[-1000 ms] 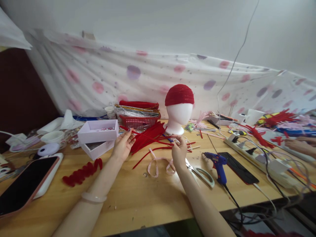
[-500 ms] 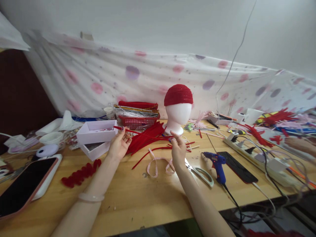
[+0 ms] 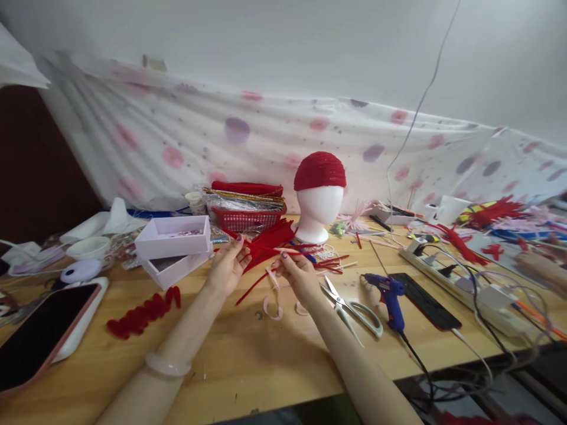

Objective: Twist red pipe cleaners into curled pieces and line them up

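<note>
My left hand (image 3: 228, 267) and my right hand (image 3: 297, 273) meet over a loose pile of red pipe cleaners (image 3: 269, 238) on the wooden table (image 3: 248, 348). Both pinch the same long red pipe cleaner (image 3: 261, 247), the left at its left end, the right near its middle. Just behind stands a white foam head (image 3: 318, 211) wearing a red cap (image 3: 320, 170). A pink ribbon (image 3: 272, 298) lies under my right wrist.
Scissors (image 3: 354, 308) and a blue glue gun (image 3: 390, 293) lie right of my hands, then a black phone (image 3: 426, 301) and a power strip (image 3: 460, 283). Pink boxes (image 3: 173, 243), a red basket (image 3: 248, 218), a coiled red piece (image 3: 140, 313) and a tablet (image 3: 42, 333) sit left. Another person's hand (image 3: 538, 265) is at far right.
My right hand moved left from beside the foam head to the pile and closed on the pipe cleaner that my left hand holds. My left hand shifted slightly right.
</note>
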Demonstrator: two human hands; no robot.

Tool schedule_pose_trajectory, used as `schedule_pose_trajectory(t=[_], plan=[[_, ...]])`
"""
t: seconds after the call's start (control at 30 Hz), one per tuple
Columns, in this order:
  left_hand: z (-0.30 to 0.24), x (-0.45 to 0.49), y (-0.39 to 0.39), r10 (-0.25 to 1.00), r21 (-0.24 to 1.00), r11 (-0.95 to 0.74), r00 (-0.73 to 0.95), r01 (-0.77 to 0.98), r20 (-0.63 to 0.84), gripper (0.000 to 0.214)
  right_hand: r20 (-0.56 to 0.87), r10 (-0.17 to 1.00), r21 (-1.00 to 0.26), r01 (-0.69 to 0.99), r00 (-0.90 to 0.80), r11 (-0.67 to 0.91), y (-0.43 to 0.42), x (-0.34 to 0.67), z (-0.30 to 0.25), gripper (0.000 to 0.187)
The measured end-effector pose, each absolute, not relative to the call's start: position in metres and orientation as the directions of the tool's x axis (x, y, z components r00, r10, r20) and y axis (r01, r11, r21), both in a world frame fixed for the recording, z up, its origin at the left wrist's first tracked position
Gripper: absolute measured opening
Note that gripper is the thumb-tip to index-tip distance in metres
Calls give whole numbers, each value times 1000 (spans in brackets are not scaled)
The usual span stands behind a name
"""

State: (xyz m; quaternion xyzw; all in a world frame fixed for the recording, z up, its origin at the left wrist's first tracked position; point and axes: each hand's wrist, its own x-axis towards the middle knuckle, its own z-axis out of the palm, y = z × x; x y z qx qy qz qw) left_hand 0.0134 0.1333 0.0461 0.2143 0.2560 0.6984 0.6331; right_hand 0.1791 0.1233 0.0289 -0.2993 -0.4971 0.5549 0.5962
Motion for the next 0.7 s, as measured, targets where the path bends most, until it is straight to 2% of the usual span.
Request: schedule_pose_trajectory(t=[0.2, 0.47, 0.63, 0.7], plan=[[48, 0, 141, 976, 608, -153, -214, -779, -29, 14, 176, 984, -838, -518, 36, 169, 137, 191, 31, 29], [52, -11, 145, 945, 572, -245, -325, -782, -38, 12, 135, 983, -795, -579, 127, 184, 141, 197, 23, 25], [49, -6, 145, 948, 566, -233, -314, -791, -49, 10, 129, 991, -789, -603, 21, 116, 140, 199, 26, 18], [48, -4, 144, 952, 568, -221, -301, -793, -49, 10, 122, 988, -802, -596, -93, 43, 135, 195, 30, 33]])
